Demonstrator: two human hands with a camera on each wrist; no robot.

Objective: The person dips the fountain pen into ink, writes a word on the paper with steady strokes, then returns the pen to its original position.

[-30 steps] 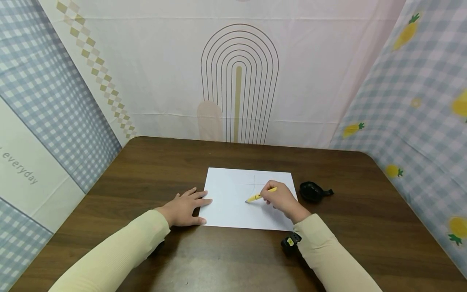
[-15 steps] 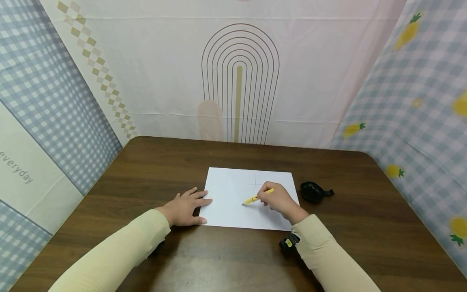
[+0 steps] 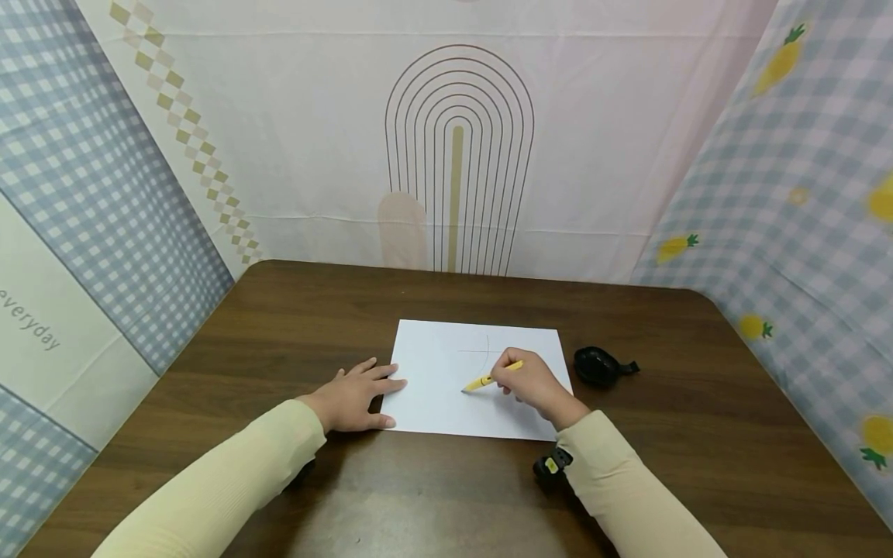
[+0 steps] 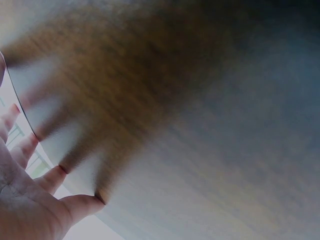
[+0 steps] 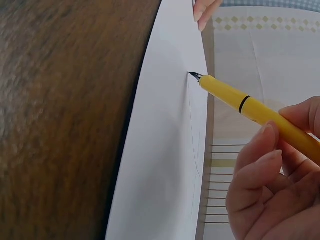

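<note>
A white sheet of paper [image 3: 432,349] lies on the brown wooden table, bearing a thin cross-like pair of lines and a curve near its upper right. My right hand [image 3: 533,381] pinches a yellow fountain pen [image 3: 491,378] between thumb and fingers. In the right wrist view the dark nib of the pen [image 5: 232,97] meets the paper [image 5: 165,100] at the upper end of a fine curved line. My left hand [image 3: 356,397] rests at the sheet's left edge, fingers straight and spread, fingertips on the paper. The left wrist view shows this hand [image 4: 30,195] with fingertips down on the surface.
On the table [image 3: 314,302], right of the paper, lies a black pouch-like object [image 3: 598,366] with a short tab. A white patterned cloth [image 3: 314,139] hangs behind the table, with blue checked cloth [image 3: 753,217] at the sides.
My right hand and the pen have shifted slightly left and down across the paper, mostly in the first half second. The left hand and paper have stayed in place.
</note>
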